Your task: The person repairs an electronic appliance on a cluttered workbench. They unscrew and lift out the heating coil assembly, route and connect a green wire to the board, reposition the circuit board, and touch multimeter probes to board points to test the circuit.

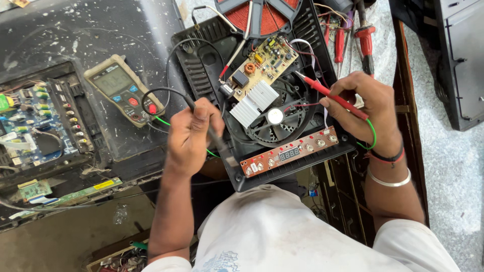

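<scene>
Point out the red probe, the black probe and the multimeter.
red probe (pixel 337 97), head view, on the middle of its red shaft by the right hand's fingers.
black probe (pixel 218 141), head view, on its dark shaft below the left hand.
multimeter (pixel 115 79), head view, on its display.

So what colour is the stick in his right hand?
Red: the probe in the right hand, seen best in the head view.

opened tv back with blue circuit board at left; red-handled screwdrivers top right.
</scene>
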Available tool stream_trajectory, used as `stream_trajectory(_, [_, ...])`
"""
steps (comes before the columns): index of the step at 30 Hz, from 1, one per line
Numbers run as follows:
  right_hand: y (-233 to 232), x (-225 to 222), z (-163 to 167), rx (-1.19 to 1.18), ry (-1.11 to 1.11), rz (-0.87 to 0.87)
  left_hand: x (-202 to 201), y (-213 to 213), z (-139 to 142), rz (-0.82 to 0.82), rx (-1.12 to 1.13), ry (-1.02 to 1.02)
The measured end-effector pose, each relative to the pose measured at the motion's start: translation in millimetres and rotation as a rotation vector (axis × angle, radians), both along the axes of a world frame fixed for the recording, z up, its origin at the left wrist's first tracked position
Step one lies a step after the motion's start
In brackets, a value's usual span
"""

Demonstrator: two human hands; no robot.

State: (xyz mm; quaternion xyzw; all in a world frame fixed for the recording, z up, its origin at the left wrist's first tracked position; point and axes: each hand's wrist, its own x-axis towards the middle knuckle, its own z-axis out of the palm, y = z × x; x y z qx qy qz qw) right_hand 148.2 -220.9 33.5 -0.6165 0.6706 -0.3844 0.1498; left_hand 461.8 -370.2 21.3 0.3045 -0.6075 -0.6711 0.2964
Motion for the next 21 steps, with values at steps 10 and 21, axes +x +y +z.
stream_trajectory(10, [-0.4, 6.9, -6.7, -0.078, -0.282, -0.042, 29.3, -28.3, 42.6, 0.577, -0.644, -0.547])
stream_trajectory(21, [-19.3, -3.8, -40.5, 0.046, -0.441, 0.099, -10.5, -4.2, 9.5, 0.175, -1.011, -0.573])
